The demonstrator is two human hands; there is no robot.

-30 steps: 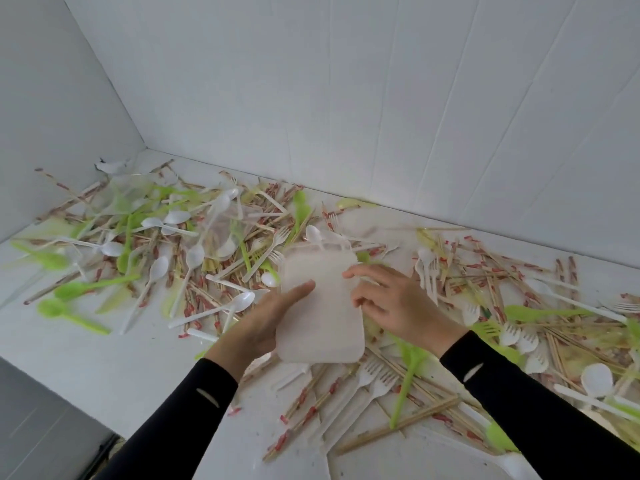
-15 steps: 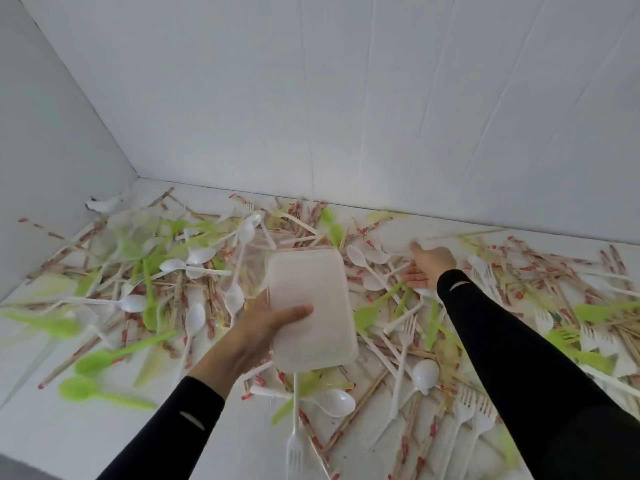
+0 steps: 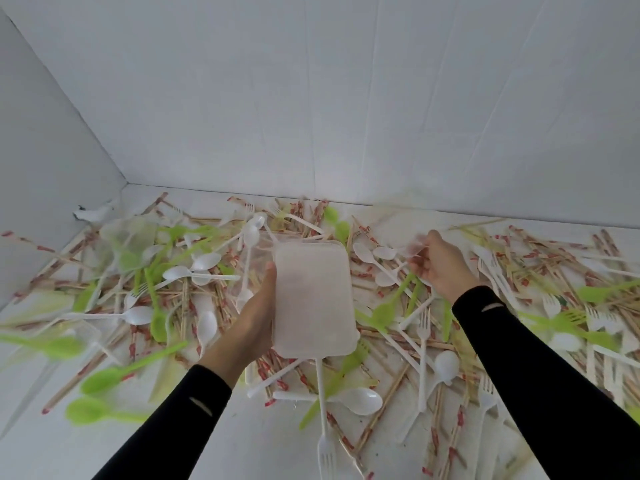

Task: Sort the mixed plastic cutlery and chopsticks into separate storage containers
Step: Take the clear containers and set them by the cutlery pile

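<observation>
My left hand (image 3: 252, 317) grips a translucent white rectangular container (image 3: 313, 299) by its left side and holds it above the pile, its base turned towards me. To its right, my right hand (image 3: 443, 271) has curled fingers pinching a blurred white spoon (image 3: 414, 245), lifted a little over the heap. Below both hands lies mixed cutlery: white spoons (image 3: 365, 400), green spoons (image 3: 104, 379), white forks (image 3: 423, 327) and paper-wrapped chopsticks (image 3: 381, 410).
A second clear container (image 3: 128, 233) lies among the cutlery at the back left. White walls (image 3: 311, 98) close the table at the back and left. A white fork (image 3: 325, 452) points towards me on the white tabletop (image 3: 242, 445).
My right hand let go of the container, reached into the pile on the right and came up pinching a white spoon. My left hand kept the container and shifted it slightly.
</observation>
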